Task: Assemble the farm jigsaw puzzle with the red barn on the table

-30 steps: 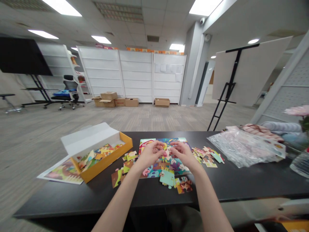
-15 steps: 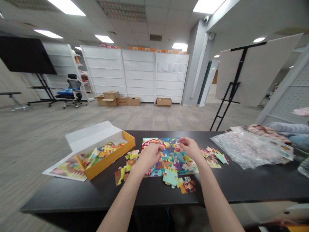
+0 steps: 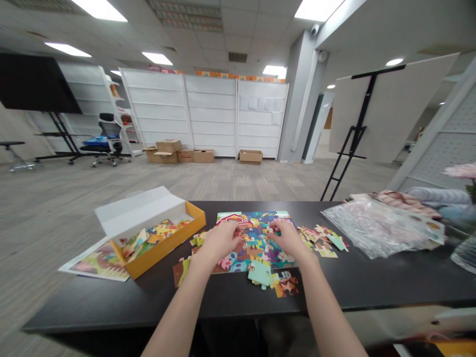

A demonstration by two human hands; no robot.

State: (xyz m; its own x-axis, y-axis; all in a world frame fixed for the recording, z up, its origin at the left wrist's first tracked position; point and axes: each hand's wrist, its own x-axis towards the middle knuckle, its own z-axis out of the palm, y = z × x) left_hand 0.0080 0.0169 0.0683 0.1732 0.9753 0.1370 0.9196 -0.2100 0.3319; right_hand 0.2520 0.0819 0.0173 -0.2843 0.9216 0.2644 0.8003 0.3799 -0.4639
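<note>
A colourful jigsaw puzzle (image 3: 256,243), largely joined, lies flat on the black table between my hands, with a red barn at its upper left. My left hand (image 3: 224,239) rests over its left part, fingers bent and slightly apart, with no piece visible in them. Over the upper right part, my right hand (image 3: 288,237) has its fingertips drawn together on the picture; what they hold is too small to make out. A pale green puzzle piece (image 3: 259,273) lies at the puzzle's near edge, beside several loose brown and red pieces (image 3: 286,284).
At the left, an open yellow box (image 3: 167,250) holds several pieces and stands partly on a printed picture sheet (image 3: 94,260). More loose pieces (image 3: 325,240) lie right of the puzzle. Clear plastic packaging (image 3: 375,228) covers the table's right side, by rolled fabric (image 3: 409,202).
My right hand has moved slightly toward me and left over the puzzle, uncovering its upper right corner. My left hand stays over the left part, its fingers a little more apart. The view has shifted slightly.
</note>
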